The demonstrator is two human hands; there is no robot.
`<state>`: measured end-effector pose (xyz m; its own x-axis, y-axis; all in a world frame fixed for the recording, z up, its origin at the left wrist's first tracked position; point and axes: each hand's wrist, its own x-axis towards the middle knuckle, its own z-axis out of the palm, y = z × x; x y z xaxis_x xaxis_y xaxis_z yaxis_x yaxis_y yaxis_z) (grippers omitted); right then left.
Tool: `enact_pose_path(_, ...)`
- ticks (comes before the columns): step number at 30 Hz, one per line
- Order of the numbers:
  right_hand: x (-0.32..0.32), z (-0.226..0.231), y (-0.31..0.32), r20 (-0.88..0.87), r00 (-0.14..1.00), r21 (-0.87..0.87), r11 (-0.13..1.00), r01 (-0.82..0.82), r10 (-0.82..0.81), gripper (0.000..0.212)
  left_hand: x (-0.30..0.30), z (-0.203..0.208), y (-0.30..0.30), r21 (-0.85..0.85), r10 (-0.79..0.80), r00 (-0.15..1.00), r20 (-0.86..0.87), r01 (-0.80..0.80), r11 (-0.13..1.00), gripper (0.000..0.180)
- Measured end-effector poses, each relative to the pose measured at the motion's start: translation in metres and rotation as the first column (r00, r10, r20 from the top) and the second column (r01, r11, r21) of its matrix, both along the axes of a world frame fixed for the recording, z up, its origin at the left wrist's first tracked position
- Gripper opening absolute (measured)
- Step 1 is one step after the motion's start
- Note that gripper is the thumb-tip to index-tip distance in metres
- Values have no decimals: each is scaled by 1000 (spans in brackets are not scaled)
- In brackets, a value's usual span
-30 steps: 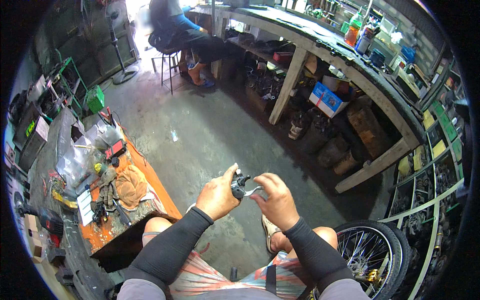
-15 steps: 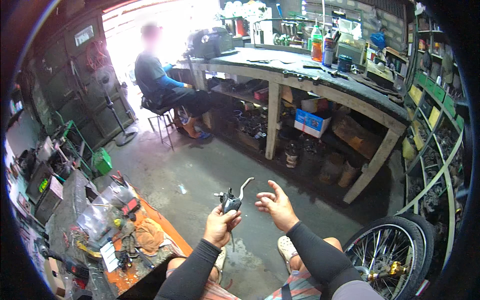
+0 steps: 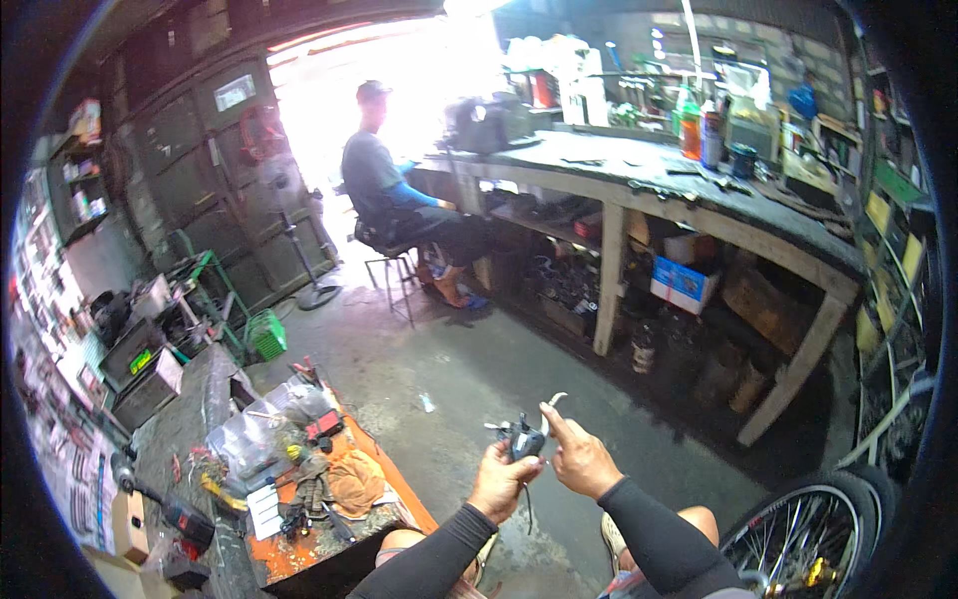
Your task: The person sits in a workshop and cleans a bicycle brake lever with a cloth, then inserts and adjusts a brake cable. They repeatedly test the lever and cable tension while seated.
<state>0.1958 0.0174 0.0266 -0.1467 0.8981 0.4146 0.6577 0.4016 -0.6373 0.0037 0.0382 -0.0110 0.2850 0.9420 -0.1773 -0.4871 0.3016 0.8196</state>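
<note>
Wrapped round the body of a dark bicycle brake lever (image 3: pixel 521 439) is my left hand (image 3: pixel 496 483), thumb on its near side. A thin dark cable or strip hangs down below this hand. My right hand (image 3: pixel 584 461) is against the lever's pale curved blade (image 3: pixel 559 398). Its index finger reaches up across the blade and the other fingers are curled; the thumb is hidden. Both hands are in front of me, above the floor, in dark sleeves.
At left stands a low bench with an orange top (image 3: pixel 404 486), bearing a brown cloth (image 3: pixel 356 483), a plastic organizer (image 3: pixel 244 444) and tools. Bicycle wheels (image 3: pixel 798 534) stand at lower right. Another person (image 3: pixel 379 180) sits on a stool beside the long workbench (image 3: pixel 639 178).
My right hand has come in from beside the brake lever and now touches its blade. My left hand keeps its hold. The whole view has swung left, so the room appears further right.
</note>
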Motion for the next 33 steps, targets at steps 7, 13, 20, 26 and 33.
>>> enact_pose_path(7, 2, -3, -7, -671, 711, -625, 676, -390, -210, 83, 3, -1, -2, 48, -15, 996, 90, 11, 999, 52)
enact_pose_path(13, 19, -38, 2, -599, 792, -301, 950, -85, -119, 57, 23, -2, -27, 40, -305, 947, 103, 302, 952, 71)
enact_pose_path(20, 63, 12, -3, 198, 975, -258, 955, 147, -97, 49, -14, 14, -9, 569, 453, 357, -817, 632, 526, 102)
enact_pose_path(26, 56, 11, -11, 176, 983, -379, 925, 14, 58, 61, -6, 37, -3, 292, 522, 13, -853, 841, 456, 148)
enact_pose_path(33, 53, 17, -14, 202, 975, -426, 905, 1, 94, 53, -3, 43, -8, 286, 503, 2, -865, 825, 488, 137)
